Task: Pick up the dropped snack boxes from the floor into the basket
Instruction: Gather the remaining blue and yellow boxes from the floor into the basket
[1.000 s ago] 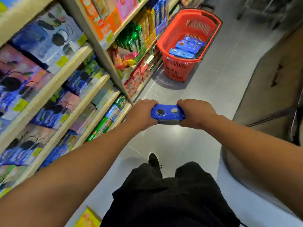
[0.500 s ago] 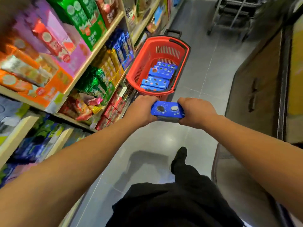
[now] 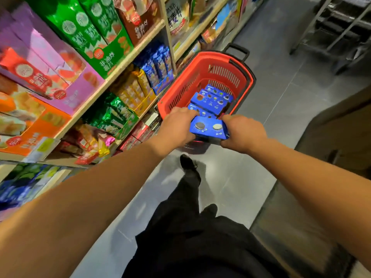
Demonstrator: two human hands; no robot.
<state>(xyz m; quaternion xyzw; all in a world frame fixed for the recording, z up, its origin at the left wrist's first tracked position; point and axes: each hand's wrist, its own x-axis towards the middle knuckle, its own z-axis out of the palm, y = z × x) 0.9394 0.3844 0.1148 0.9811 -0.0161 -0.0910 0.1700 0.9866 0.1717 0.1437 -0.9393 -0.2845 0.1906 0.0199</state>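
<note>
Centre frame: blue snack box (image 3: 208, 129), long axis left-right, clamped endwise by left hand (image 3: 176, 127) and right hand (image 3: 244, 133); red basket (image 3: 248, 91) directly beyond, upward, equally near both.

Your hands hold a blue snack box (image 3: 208, 129) printed with one dark and one white round biscuit. The basket (image 3: 246, 91) is red with a black handle, and the boxes inside (image 3: 210, 101) are the same blue.

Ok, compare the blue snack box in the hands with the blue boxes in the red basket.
The held blue cardboard snack box is gripped at both ends by the left hand and right hand; the blue boxes in the red plastic basket lie loose, overlapping. Both show cookie pictures.
</note>
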